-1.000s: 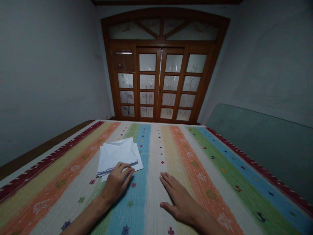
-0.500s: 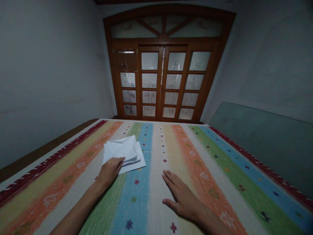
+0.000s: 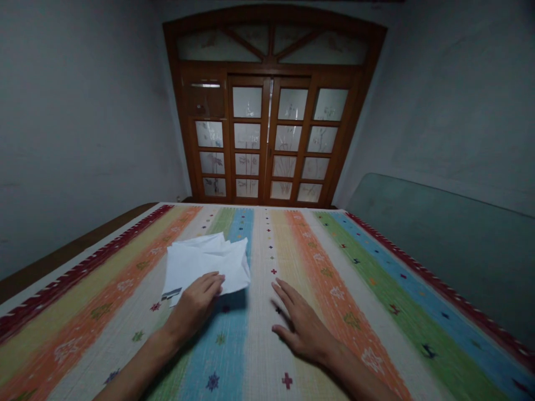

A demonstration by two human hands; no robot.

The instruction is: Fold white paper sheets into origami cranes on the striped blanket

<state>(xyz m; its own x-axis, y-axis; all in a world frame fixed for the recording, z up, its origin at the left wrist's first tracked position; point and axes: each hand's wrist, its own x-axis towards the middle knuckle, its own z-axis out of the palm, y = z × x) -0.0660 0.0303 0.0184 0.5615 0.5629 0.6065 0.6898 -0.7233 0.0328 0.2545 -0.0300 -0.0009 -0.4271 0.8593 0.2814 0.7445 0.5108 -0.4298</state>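
Observation:
My left hand (image 3: 195,303) is closed on the near edge of a white envelope (image 3: 200,259), fingers on top and thumb out of sight beneath. Its lower left corner carries a dark printed strip. More white paper pokes out behind and to the right, and I cannot tell whether that is a separate piece. A shadow below the right part shows it raised a little off the striped tablecloth (image 3: 267,356). To the right, my right hand (image 3: 304,328) holds nothing. Its fingers are stretched out, thumb apart, just over the cloth.
The cloth-covered table reaches toward wooden doors (image 3: 270,133) with glass panes. A greenish rounded panel (image 3: 438,239) stands along the right side. A brown wooden edge (image 3: 83,245) runs along the left, beside the wall.
My left hand has drawn the envelope to the right and lifted its near side, and the paper lies more spread out. The dark strip has come into view. My right hand has risen slightly.

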